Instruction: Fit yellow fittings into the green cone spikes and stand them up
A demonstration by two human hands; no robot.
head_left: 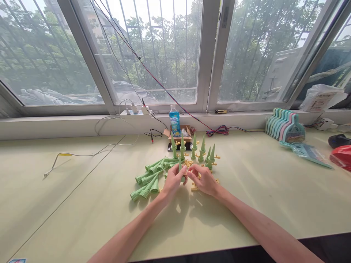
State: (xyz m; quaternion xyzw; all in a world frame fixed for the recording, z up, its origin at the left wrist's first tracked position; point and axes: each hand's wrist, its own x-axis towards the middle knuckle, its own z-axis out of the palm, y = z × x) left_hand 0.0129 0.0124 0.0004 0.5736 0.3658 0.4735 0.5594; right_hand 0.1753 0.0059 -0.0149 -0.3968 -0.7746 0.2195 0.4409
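Note:
My left hand (172, 181) is closed around a green cone-shaped plastic spike (180, 168), held point up. My right hand (204, 179) pinches a small yellow plastic piece (189, 168) right beside the spike. Small yellow pieces (194, 188) lie on the table under and around my hands. To the left lies a pile of green spikes (149, 178) on their sides. Behind my hands several green spikes (202, 149) stand upright, some with yellow parts fitted on.
The pale green table (82, 197) runs under a window. A blue-labelled bottle (174, 120) and a small cardboard box (187, 135) stand at the back. Cables (153, 133) trail at left. Coloured plastic items (285, 126) and bags sit at the right.

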